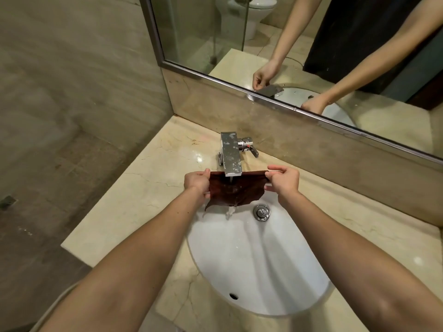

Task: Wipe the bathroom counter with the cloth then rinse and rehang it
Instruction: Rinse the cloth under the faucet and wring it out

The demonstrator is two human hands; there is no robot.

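- The chrome faucet spout (232, 156) covers the middle of the top edge of the dark red cloth (236, 188).
- Fingertips of both hands (196, 182) are tucked behind the cloth's upper corners.
- The worktop (134, 188) runs past the bottom and right edges.
- The toilet (249, 10), reflected in the mirror (263, 39), is cut off at the top.

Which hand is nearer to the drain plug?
The right. The right hand grips the cloth just above and right of the drain plug; the left hand holds the cloth's far side.

Beige tiled wall (72, 68) left, framed mirror (263, 44) w/ toilet (249, 10) reflected, dim warm light.
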